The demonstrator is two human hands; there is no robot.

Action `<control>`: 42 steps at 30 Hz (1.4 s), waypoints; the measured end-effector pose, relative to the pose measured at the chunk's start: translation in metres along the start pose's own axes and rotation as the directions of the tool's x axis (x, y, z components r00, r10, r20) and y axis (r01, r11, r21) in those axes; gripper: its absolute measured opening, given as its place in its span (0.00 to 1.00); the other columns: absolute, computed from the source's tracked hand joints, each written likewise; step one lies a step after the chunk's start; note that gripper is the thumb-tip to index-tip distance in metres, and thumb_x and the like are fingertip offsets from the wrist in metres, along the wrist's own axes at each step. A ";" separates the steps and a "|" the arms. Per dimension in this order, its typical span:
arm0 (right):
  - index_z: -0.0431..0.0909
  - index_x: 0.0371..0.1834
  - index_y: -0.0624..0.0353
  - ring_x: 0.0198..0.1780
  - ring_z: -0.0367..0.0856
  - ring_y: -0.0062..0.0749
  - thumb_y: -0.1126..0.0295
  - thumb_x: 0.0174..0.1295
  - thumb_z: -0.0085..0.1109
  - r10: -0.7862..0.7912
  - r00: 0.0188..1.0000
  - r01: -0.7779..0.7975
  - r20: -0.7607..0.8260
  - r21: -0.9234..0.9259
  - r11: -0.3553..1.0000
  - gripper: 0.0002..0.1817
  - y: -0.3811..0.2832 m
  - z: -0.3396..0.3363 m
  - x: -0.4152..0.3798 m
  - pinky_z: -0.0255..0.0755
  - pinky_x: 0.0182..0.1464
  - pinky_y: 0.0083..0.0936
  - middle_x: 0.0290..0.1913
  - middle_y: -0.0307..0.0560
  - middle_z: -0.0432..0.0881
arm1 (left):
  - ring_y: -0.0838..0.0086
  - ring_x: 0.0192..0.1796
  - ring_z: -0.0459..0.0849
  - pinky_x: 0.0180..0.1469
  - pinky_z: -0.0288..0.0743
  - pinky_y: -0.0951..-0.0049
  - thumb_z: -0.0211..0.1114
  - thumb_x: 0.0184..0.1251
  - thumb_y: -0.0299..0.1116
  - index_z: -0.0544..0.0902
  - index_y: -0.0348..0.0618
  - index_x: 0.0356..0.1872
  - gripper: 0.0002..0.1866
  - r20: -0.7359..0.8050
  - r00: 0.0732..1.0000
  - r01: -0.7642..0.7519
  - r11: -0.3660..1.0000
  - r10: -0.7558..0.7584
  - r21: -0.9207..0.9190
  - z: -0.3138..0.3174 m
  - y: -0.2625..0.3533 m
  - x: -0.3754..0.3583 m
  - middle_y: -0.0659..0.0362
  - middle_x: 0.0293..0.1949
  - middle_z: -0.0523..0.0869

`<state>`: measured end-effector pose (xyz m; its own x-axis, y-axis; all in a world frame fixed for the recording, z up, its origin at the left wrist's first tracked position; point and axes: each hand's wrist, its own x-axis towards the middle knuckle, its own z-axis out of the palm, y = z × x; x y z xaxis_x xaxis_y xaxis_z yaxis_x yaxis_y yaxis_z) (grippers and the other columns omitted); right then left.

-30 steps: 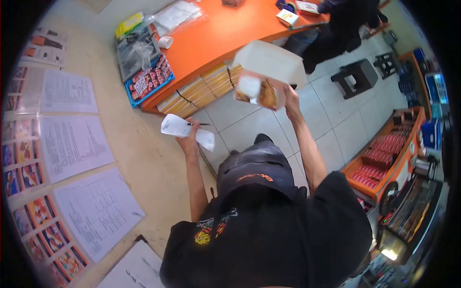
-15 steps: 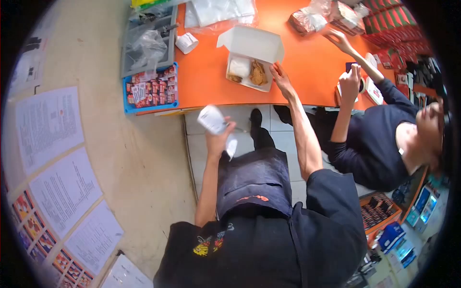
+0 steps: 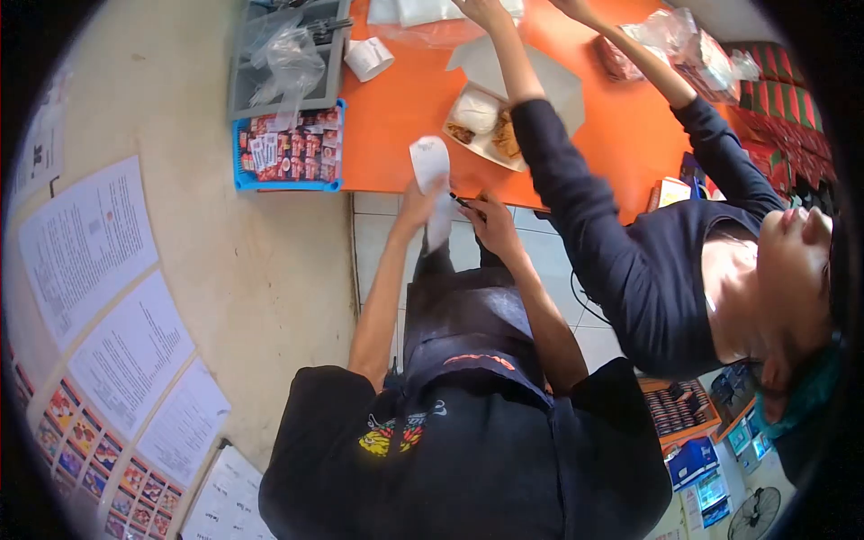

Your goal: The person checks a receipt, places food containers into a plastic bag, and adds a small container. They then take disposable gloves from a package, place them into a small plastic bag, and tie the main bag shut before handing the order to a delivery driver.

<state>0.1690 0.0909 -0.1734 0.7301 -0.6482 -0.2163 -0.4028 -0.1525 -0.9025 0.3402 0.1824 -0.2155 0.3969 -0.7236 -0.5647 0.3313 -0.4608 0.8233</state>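
My left hand [image 3: 417, 205] is closed on a long white paper receipt [image 3: 429, 160], which sticks up above the fingers and hangs below them. Beside it, my right hand [image 3: 493, 225] grips a dark pen [image 3: 459, 200], its end pointing towards the receipt. Both hands are just off the front edge of the orange table [image 3: 387, 126]. Beyond them an open white food box [image 3: 560, 101] holds white rice [image 3: 475, 112] and a fried brown piece of food [image 3: 506, 139]. A co-worker's arm partly covers the box.
A co-worker [image 3: 666, 270] leans in from the right, both arms over the table. At left stand a blue basket of small red packets [image 3: 297, 157], a grey divided tray [image 3: 243, 76] and a white paper cup [image 3: 369, 58]. Plastic-wrapped bundles [image 3: 621, 61] lie at the back right.
My right hand has left the food box and come back beside the receipt, now with a pen. The receipt has moved slightly up and right. The co-worker's arms have reached further across the table.
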 end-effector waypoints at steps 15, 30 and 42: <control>0.80 0.49 0.63 0.64 0.73 0.45 0.68 0.66 0.57 -0.293 0.952 0.303 0.084 -0.162 0.939 0.12 0.011 0.070 0.047 0.59 0.67 0.41 0.61 0.53 0.78 | 0.60 0.70 0.61 0.64 0.57 0.53 0.73 0.55 0.46 0.70 0.52 0.66 0.37 0.036 0.618 -0.387 0.264 0.785 0.884 -0.077 -0.020 0.068 0.55 0.66 0.70; 0.77 0.30 0.64 0.26 0.73 0.15 0.74 0.64 0.65 0.034 0.885 0.145 -0.464 0.344 0.928 0.08 0.017 0.122 0.130 0.65 0.29 0.15 0.24 0.38 0.78 | 0.71 0.78 0.50 0.55 0.59 0.57 0.73 0.47 0.57 0.71 0.60 0.69 0.43 0.256 0.746 -0.483 0.235 0.614 0.843 -0.115 -0.007 0.079 0.72 0.76 0.60; 0.66 0.18 0.60 0.18 0.63 0.16 0.78 0.60 0.63 -0.354 0.850 0.334 -0.390 -0.120 0.935 0.17 0.035 0.118 0.162 0.57 0.21 0.20 0.15 0.39 0.70 | 0.59 0.79 0.49 0.68 0.49 0.34 0.75 0.45 0.53 0.68 0.55 0.71 0.47 0.239 0.784 -0.501 0.356 0.572 0.789 -0.116 -0.001 0.079 0.64 0.76 0.60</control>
<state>0.3384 0.0685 -0.2840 0.5476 -0.7882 0.2810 -0.1989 -0.4488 -0.8712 0.4704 0.1856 -0.2677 0.2960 -0.9543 0.0421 -0.7558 -0.2070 0.6212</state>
